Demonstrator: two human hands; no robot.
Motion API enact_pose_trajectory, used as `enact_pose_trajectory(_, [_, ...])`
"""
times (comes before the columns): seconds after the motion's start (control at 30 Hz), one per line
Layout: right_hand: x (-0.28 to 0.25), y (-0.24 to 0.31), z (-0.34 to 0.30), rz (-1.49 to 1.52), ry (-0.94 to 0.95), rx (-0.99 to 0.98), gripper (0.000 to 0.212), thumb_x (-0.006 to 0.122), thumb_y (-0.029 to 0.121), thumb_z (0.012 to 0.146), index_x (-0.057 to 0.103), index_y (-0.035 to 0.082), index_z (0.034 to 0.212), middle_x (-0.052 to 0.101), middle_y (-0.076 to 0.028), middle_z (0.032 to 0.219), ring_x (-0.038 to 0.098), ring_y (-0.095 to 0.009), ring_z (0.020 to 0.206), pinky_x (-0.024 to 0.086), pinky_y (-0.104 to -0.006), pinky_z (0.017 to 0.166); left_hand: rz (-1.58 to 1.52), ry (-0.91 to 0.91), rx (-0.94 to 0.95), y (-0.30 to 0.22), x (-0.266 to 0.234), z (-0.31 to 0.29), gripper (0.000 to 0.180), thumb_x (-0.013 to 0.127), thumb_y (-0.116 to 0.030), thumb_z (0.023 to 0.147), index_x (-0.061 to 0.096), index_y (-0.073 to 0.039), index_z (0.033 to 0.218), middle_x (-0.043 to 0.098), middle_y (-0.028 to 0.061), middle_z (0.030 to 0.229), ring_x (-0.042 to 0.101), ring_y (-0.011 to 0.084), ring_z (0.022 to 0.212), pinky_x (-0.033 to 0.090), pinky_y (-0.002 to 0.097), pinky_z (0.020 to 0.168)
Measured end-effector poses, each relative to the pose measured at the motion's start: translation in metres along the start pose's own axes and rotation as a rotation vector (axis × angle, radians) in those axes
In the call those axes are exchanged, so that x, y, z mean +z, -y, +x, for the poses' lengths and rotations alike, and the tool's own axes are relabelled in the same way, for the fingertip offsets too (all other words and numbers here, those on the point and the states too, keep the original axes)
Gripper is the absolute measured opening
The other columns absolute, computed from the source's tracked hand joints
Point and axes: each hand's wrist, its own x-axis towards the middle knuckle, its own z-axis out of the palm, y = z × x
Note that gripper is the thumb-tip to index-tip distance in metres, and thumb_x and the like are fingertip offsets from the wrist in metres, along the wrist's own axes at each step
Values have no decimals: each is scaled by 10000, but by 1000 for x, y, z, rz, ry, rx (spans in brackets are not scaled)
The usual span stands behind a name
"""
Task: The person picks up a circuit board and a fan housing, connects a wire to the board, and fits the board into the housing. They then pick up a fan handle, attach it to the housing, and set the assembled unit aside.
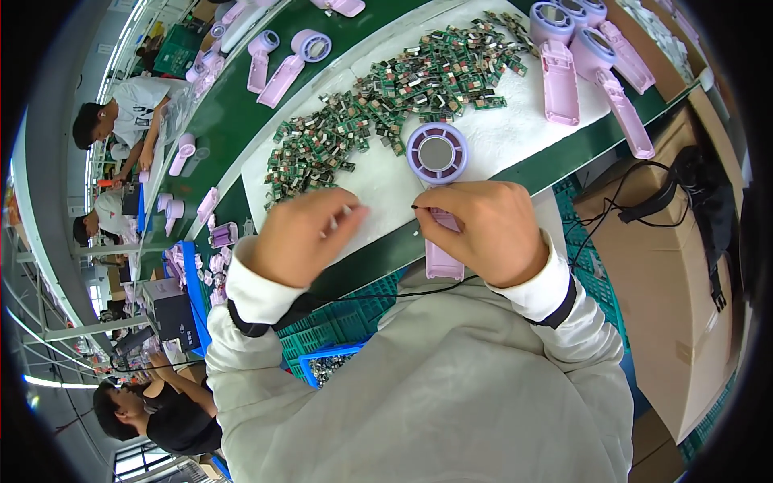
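Observation:
My right hand (pixel 483 229) grips the handle of a lilac hand-held fan shell (pixel 437 154), whose round head lies on the white mat (pixel 515 133) and whose handle reaches to the bench edge. My left hand (pixel 302 233) pinches a small white piece between thumb and fingers, just left of the fan handle. A thin black wire (pixel 378 295) runs from the handle down across my grey sleeves. A large pile of small green circuit boards (pixel 378 105) is spread on the mat beyond both hands.
More pink fan shells (pixel 580 60) lie at the far right and others (pixel 286 64) on the green conveyor. A cardboard box (pixel 676 266) with black cables stands to my right. Green crates and a blue bin (pixel 326 362) sit below the bench. Other workers (pixel 129 113) sit along the line at left.

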Motion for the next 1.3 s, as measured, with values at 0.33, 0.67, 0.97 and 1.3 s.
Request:
enact_pose_trajectory(0.33, [9,3,3,-130,-79,-125,71,785,117,780,732,100,824,665,-48,686,649,-253,588,512,-351,542,225,-236,-98,32,-4,-3,294,794,-226,863,663,-69,1074,668,103,903,661,271,672,538,367,614])
enact_pose_trajectory(0.67, [18,2,7,-358,-21,-265,90,767,127,793,693,100,836,636,-50,678,635,-231,579,509,-350,546,160,-291,-175,35,-1,4,324,778,-220,880,655,-68,1139,672,114,920,655,260,653,531,360,600])
enact_pose_trajectory(0.97, [21,1,5,-349,-72,-250,102,766,98,762,688,100,827,634,-45,673,629,-218,581,500,-350,541,78,-299,-79,52,1,7,216,742,-87,888,693,-32,1090,674,115,874,634,231,621,523,352,582])
enact_pose_trajectory(1.3, [12,8,1,-238,-214,-189,150,788,46,725,700,86,840,552,-28,705,591,-204,589,481,-333,521,37,-155,-35,51,-10,9,241,713,-20,866,722,-39,1106,642,123,846,639,249,654,516,346,623])
